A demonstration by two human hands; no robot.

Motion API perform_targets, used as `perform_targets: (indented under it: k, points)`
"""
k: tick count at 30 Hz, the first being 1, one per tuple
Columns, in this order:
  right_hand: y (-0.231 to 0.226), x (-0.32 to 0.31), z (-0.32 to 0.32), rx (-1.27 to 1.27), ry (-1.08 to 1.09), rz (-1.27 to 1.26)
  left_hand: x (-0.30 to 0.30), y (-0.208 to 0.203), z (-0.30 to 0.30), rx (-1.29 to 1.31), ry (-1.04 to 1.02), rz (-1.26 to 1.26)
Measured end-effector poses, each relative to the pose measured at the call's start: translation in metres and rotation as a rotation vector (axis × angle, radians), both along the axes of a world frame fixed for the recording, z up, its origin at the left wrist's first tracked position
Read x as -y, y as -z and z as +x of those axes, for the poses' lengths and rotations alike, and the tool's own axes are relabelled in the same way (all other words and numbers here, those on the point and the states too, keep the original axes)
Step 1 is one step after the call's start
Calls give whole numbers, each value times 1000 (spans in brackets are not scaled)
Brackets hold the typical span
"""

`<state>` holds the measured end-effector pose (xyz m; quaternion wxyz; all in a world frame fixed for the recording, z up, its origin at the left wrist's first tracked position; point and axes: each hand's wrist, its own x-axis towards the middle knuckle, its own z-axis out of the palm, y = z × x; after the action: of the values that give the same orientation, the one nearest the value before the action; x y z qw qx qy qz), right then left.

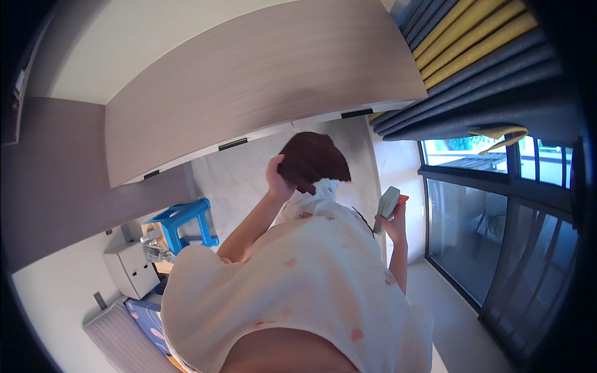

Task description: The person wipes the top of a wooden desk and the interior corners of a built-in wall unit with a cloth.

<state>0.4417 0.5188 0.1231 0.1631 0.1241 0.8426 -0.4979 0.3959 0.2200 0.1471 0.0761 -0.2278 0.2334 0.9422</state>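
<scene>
Neither of my own hands shows clearly. Another person (311,280) in a loose white garment with pink spots fills the middle, back turned to me. One of their hands (277,177) is raised against their dark short hair (314,160). Their other hand (397,225) holds up a pale grey-green handheld object (387,205) with an orange part at its top. A skin-coloured rounded shape (286,351) sits at the bottom edge; I cannot tell what it belongs to.
A long brown wall cabinet (249,87) hangs overhead. At the left stand a blue plastic stool (183,221), a small white drawer unit (134,267) and a blue box (146,314). Dark-framed glass doors (485,236) and grey and yellow curtains (479,56) are on the right.
</scene>
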Motion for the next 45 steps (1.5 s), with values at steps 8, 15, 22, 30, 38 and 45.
perform_targets:
  k: [8,15,22,30,38,45]
  points:
    - [2,2,-46,82,-144,62,49,-53,-44,-106,-468,-577]
    - [-9,-19,-96,61,-196,186,65,36,-165,624,259,-1448]
    - [-27,-33,-150,64,-108,172,38,43,-294,434,616,-1819]
    - [-12,-49,-173,59,-80,119,69,60,-390,164,714,-2146]
    - [-13,-41,-197,68,-126,149,73,67,-404,-137,670,-2212]
    - [-11,-51,-200,127,-122,121,4,74,-366,-602,380,-2238]
